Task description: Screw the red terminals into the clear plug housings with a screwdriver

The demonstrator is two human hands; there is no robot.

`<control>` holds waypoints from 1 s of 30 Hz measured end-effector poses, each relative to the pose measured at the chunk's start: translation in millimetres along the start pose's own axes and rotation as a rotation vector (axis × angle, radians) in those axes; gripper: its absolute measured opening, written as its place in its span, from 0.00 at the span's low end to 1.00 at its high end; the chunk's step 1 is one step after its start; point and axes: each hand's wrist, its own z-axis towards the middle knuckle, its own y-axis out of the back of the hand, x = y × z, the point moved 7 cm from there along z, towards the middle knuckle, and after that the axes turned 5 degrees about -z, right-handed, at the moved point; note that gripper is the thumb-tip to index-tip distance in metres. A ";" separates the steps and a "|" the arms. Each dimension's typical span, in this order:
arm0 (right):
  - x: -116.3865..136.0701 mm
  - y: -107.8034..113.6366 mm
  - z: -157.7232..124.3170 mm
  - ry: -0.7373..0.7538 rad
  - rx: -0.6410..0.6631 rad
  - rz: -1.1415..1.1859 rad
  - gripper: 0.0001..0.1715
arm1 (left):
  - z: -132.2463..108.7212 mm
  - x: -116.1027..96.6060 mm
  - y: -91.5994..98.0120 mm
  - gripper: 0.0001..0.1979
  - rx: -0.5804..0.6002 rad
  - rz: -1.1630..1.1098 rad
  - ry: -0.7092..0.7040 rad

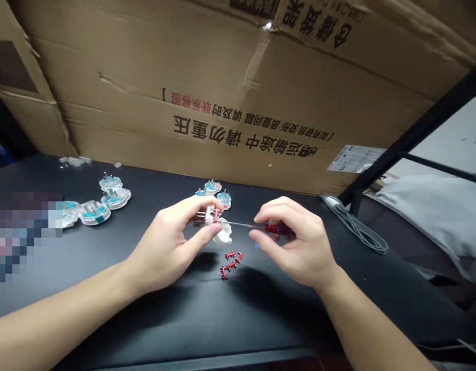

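Note:
Between thumb and fingers, my left hand (168, 242) grips a small white plug part (209, 214) with metal prongs pointing left and a red piece on its right side. My right hand (295, 242) is closed around the red handle of a screwdriver (272, 228). The thin metal shaft runs left, and its tip meets the plug part near the red piece. Just below the plug part is a white plug cover (223, 234), partly hidden by my left thumb. Several small red pieces with metal ends (231, 265) lie on the black table below, between my hands.
Several clear plugs with blue inserts (95, 212) lie at the left, and more plugs (213, 186) sit behind my left hand. Small white bits (75, 161) are at the far left. A cardboard sheet (241, 103) stands behind the table (176, 330). A grey cable (354, 224) lies coiled at right.

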 end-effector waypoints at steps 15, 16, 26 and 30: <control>-12.2 6.7 -2.1 -0.114 -0.001 0.206 0.10 | 3.4 0.2 9.1 0.14 -0.058 -0.067 -0.006; -11.4 7.5 -1.2 -0.098 0.003 0.197 0.09 | 3.6 2.1 8.4 0.14 -0.052 -0.125 0.026; -13.9 9.8 2.3 -0.104 0.076 0.218 0.06 | 3.9 6.1 4.5 0.15 0.059 -0.365 0.153; -13.6 8.5 2.7 -0.123 0.103 0.230 0.03 | 5.2 6.3 2.1 0.15 0.071 -0.387 0.166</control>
